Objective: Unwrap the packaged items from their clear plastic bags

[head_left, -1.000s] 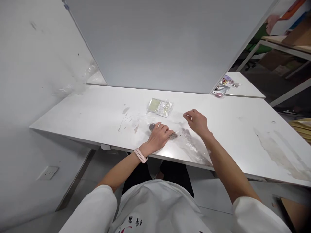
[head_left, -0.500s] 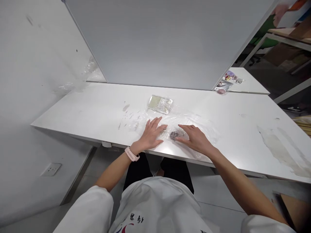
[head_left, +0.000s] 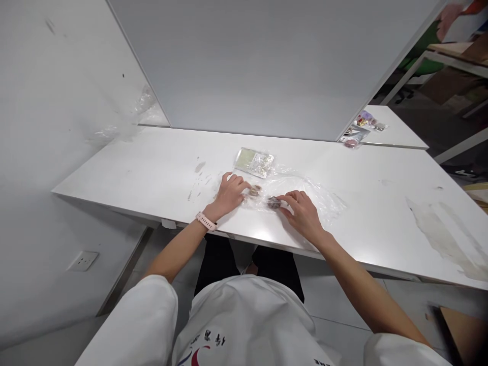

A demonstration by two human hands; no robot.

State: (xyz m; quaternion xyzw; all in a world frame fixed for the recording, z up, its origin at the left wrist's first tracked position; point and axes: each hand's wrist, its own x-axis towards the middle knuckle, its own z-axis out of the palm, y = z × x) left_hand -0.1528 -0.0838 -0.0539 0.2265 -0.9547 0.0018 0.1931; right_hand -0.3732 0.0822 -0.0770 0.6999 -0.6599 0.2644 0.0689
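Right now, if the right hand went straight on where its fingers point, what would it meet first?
The dark item, right at the fingertips of the right hand; beyond it, probably the brownish item by the left hand, though depth is hard to judge.

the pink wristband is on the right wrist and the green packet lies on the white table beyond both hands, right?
Not quite: the head view shows the pink wristband on the left wrist. The green packet does lie on the white table, beyond the left hand and right hand.

2 hands [head_left: 229, 194], 1 dark item [head_left: 273, 203], 1 green packet [head_left: 254, 162]
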